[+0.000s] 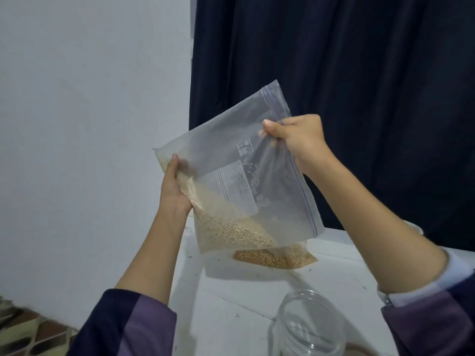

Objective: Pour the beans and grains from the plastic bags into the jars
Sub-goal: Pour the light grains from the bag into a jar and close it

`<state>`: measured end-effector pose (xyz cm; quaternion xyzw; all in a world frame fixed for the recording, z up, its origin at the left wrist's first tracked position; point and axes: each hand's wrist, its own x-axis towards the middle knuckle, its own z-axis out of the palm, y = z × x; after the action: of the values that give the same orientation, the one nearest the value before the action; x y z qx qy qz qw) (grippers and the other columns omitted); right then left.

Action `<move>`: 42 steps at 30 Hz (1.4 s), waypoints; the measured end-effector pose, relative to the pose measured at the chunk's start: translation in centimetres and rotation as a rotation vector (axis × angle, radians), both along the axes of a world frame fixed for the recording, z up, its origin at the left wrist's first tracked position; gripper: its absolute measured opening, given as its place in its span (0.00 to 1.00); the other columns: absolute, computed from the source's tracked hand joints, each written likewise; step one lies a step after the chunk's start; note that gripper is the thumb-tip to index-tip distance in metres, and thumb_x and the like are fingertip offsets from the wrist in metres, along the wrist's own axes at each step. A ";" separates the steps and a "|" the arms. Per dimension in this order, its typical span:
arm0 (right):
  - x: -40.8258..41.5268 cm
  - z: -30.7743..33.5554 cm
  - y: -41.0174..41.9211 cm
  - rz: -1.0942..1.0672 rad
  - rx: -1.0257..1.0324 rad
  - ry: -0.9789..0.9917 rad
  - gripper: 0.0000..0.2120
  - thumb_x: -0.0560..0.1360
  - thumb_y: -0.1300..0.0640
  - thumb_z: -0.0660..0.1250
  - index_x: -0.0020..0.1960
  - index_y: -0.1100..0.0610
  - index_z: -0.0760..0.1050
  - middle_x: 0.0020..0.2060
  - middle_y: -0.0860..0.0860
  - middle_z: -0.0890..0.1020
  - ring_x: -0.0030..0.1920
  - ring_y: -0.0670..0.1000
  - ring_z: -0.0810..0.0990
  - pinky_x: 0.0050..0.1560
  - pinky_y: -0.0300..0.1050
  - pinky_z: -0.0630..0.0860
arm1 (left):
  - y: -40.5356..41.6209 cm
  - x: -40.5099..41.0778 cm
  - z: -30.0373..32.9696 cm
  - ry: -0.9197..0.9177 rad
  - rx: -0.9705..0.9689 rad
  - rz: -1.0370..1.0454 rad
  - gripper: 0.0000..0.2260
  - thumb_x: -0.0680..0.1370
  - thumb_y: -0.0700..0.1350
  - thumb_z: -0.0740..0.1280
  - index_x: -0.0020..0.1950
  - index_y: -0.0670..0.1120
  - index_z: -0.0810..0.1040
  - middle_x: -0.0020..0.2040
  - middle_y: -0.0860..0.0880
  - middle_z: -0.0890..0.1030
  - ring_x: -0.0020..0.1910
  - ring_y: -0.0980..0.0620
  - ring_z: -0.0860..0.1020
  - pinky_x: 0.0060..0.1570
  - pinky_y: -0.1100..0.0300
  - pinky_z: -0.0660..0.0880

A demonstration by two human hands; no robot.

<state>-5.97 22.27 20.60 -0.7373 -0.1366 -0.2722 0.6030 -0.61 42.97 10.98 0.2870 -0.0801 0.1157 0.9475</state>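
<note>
Above clear round jar (pixel 309 327), hands grip crinkly plastic bag (pixel 231 160).

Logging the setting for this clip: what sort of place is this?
Probably a room in a home, not a lab or shop: a plain white table pushed against a painted wall, a dark curtain hanging behind it, and patterned floor tiles at lower left.

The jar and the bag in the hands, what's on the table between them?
Head view: only bare white table between the jar and the held bag.
</note>
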 end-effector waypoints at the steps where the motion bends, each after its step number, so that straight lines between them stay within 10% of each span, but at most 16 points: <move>1: -0.2 -0.1 -0.1 0.003 0.006 0.002 0.08 0.72 0.57 0.74 0.37 0.61 0.84 0.40 0.63 0.84 0.45 0.62 0.83 0.54 0.58 0.79 | 0.0 0.0 0.2 -0.004 0.000 -0.003 0.12 0.79 0.48 0.64 0.41 0.46 0.83 0.38 0.48 0.84 0.36 0.50 0.84 0.43 0.53 0.81; 14: -2.0 0.1 -1.0 0.089 -0.173 -0.024 0.07 0.74 0.60 0.71 0.44 0.64 0.83 0.33 0.50 0.83 0.35 0.41 0.80 0.51 0.39 0.80 | 2.0 -1.3 2.2 0.070 0.146 0.034 0.07 0.77 0.44 0.61 0.43 0.46 0.77 0.36 0.50 0.80 0.35 0.52 0.79 0.40 0.61 0.76; 18: -2.7 0.3 -1.3 0.084 -0.232 -0.016 0.07 0.73 0.61 0.73 0.43 0.66 0.83 0.38 0.57 0.84 0.37 0.43 0.82 0.53 0.40 0.80 | 2.9 -1.4 3.2 0.065 0.192 0.131 0.16 0.76 0.40 0.59 0.28 0.49 0.73 0.29 0.54 0.75 0.30 0.56 0.75 0.33 0.66 0.72; 42: -10.1 -1.5 -1.5 0.046 0.188 0.154 0.06 0.71 0.61 0.74 0.41 0.65 0.82 0.38 0.54 0.85 0.38 0.47 0.79 0.40 0.32 0.78 | 1.1 -7.7 6.5 0.010 0.590 0.505 0.19 0.81 0.43 0.57 0.29 0.47 0.65 0.19 0.57 0.69 0.21 0.62 0.68 0.28 0.68 0.67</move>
<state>-16.07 20.73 19.09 -0.6930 -0.0806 -0.2123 0.6842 -8.35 44.12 17.49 0.5586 -0.0320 0.3161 0.7661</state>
